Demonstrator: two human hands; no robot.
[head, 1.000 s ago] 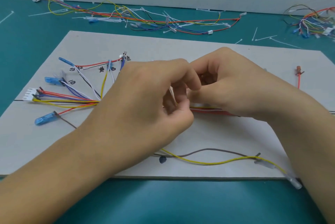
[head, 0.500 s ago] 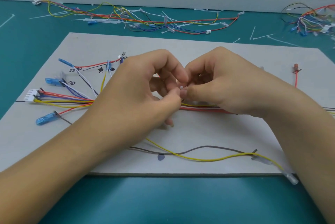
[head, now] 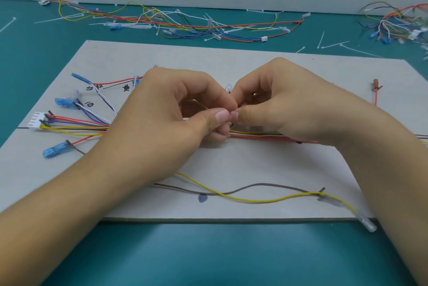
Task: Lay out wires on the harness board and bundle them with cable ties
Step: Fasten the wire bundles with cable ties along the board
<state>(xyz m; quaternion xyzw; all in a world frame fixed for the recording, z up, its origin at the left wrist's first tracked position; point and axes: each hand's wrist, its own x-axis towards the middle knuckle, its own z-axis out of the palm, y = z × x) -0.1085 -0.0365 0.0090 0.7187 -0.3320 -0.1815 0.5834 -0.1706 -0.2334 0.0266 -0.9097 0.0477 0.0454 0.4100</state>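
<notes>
Two hands meet thumb to thumb: left hand [head: 183,112] and right hand [head: 280,105] each pinch what seems a cable tie [head: 202,105], the wire bundle [head: 254,134] just beneath them. I'd draw the tail straight, wires kept gathered.

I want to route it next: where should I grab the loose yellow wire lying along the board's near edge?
Probably at its right end, pinching the clear sleeve from the near side: it overhangs the board edge, so fingers can get under it. Mid-span the yellow wire lies flat and crosses the brown wire.
</notes>
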